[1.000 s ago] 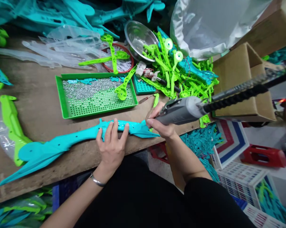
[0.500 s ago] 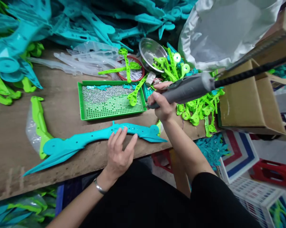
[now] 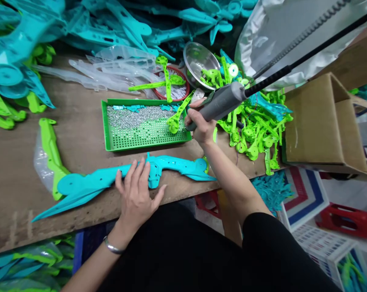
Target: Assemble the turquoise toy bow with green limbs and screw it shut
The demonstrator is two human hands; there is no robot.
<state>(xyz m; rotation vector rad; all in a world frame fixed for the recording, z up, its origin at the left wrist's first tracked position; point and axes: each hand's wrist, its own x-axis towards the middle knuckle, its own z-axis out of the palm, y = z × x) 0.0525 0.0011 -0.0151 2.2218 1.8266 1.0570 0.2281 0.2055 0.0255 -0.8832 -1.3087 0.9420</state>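
Note:
A long turquoise plastic bow-shaped part [image 3: 92,183] lies along the front of the workbench, with green pieces at both ends. My left hand [image 3: 136,188] rests on it left of its middle, fingers extended and the thumb apart. In my right hand [image 3: 201,125] is a grey electric screwdriver [image 3: 221,103], its cable running up to the right. The driver's tip is near the right end of a green perforated tray [image 3: 147,140], which holds many small silver screws [image 3: 134,117] and a few turquoise bits. A lime-green arm piece [image 3: 175,119] leans over the tray's right end.
Behind the tray are translucent strips [image 3: 110,75], a red basket [image 3: 179,96] and a metal bowl [image 3: 198,61]. Lime-green parts [image 3: 256,134] pile up at right beside a cardboard box [image 3: 314,121]. Turquoise parts [image 3: 116,28] heap along the back.
My left hand has slid left along the turquoise part, uncovering its middle. My right hand and the screwdriver have moved slightly left and up, and the driver tilts more steeply.

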